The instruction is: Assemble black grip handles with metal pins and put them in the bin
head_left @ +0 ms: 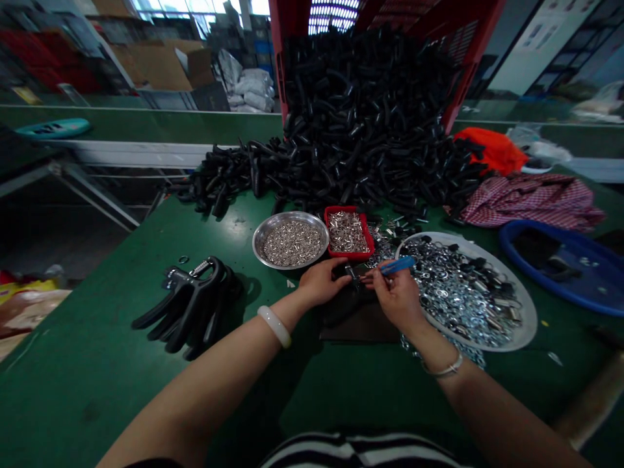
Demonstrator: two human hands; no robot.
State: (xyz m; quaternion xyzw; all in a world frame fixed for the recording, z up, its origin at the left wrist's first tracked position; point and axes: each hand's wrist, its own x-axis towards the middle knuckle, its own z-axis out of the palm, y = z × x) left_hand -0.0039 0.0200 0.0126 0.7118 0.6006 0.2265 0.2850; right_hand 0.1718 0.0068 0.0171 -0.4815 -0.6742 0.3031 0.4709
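Note:
My left hand (319, 283) pinches a small black plastic part (351, 274) over a dark mat (359, 328) on the green workbench (97, 383). My right hand (397, 298) grips a slim blue-handled tool (397, 264), its tip close to that part. Just beyond my hands stand a steel bowl of small silver pieces (291, 239) and a red tray of silver metal parts (349, 233). A white round tray (524, 312) heaped with steel washers and black bits lies right of my right hand. Assembled black hand grip exercisers (192, 305) lie in a heap left of my left hand.
A huge pile of black plastic handles (361, 130) spills from a tipped red crate (287, 52) across the bench's far side. To the right lie a checked cloth (531, 201), an orange bag (492, 149) and a blue basin (560, 263).

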